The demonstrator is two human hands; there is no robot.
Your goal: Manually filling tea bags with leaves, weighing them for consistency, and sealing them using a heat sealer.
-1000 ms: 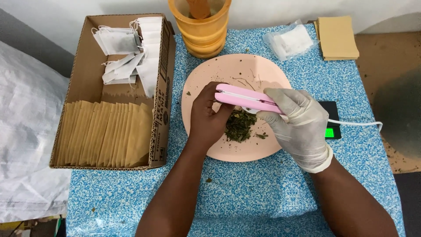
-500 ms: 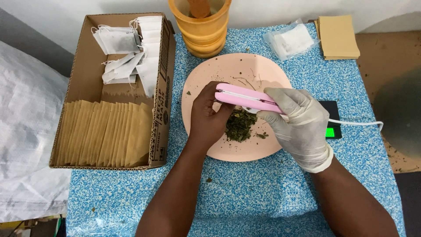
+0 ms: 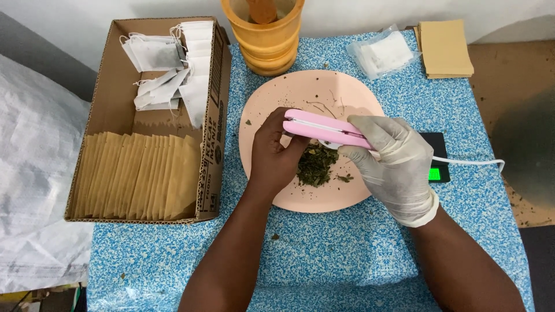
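My right hand, in a white glove, grips a pink hand-held heat sealer with a white cord, held across a pink plate. My bare left hand is curled under the sealer's far end; what it pinches there is hidden by the fingers and the sealer. A small pile of dried green herb lies on the plate just below the sealer, between both hands.
A cardboard box at the left holds a row of brown paper sachets and white tea bags. A wooden mortar with pestle stands behind the plate. A bag of white filters, brown envelopes and a small scale lie at right.
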